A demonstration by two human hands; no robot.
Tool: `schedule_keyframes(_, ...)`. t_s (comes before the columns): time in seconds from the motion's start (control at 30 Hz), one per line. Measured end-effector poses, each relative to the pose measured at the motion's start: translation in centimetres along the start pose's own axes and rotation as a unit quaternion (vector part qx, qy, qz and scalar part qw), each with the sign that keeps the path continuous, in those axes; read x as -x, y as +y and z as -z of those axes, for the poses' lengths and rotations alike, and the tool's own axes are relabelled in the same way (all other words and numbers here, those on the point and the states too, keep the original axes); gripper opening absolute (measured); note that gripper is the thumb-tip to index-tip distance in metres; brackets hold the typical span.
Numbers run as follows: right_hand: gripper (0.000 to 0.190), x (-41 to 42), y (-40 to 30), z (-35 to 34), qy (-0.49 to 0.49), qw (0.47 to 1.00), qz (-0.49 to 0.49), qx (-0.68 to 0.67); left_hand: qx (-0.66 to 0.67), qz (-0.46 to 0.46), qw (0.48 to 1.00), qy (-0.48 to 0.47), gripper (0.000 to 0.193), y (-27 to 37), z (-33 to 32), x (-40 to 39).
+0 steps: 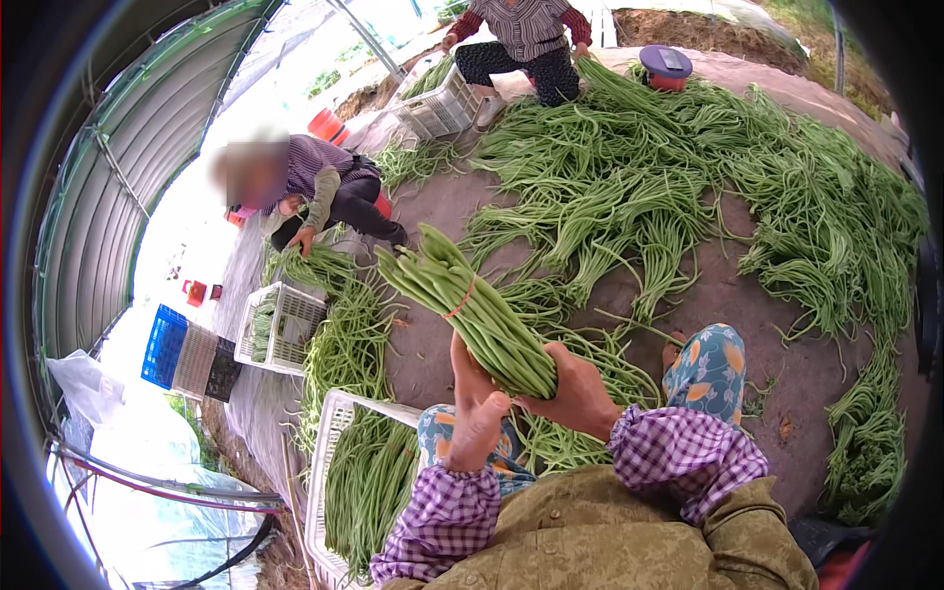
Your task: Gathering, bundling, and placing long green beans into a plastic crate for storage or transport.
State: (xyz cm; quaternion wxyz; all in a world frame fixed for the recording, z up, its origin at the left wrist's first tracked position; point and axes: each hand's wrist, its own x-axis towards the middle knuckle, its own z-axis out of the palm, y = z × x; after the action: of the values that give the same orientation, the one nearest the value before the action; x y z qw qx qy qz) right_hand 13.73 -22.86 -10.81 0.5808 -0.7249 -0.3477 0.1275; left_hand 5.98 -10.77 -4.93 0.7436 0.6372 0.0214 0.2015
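Observation:
A thick bundle of green yardlong beans (490, 335) is held up in front of me, with a red band (460, 297) around its upper part. My right hand (579, 391) grips the lower end, fingers wrapped around it. Against the underside of the bundle rests my left hand (476, 405), its thumb apart from the beans; whether its hidden fingers grip them I cannot tell. At my left side stands a white plastic crate (324, 472) holding more long beans (372, 479). Loose beans (568, 442) lie on the ground between my knees.
Large heaps of long beans (649, 177) cover the ground sheet (435, 354) ahead and right. One co-worker (332, 184) crouches at left near a white crate (284, 328); another person (523, 37) sits beyond, beside a crate (439, 107). A lidded red bucket (666, 70) stands among the beans.

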Motion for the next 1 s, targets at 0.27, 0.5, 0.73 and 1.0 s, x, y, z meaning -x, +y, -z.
schedule_keyframes(0.27,0.076,0.3,0.0,-0.5,-0.059,0.997,0.019,0.052,0.221,0.129,0.964,0.076,0.052,-2.1,2.2,0.4)
schedule_keyframes(0.5,0.077,-1.1,1.0,1.6,-0.215,0.97,0.048,-0.102,0.238,0.133,0.961,0.05,0.061,-1.5,3.5,0.5)
schedule_keyframes(0.73,0.057,-1.0,1.6,0.6,-0.198,0.976,0.032,-0.087,0.098,0.158,0.981,0.062,0.054,-1.0,3.2,0.7)
schedule_keyframes(1.0,0.044,-2.3,2.6,2.4,-0.224,0.959,-0.035,-0.17,0.163,0.141,0.969,0.12,0.037,-0.5,3.9,0.8)
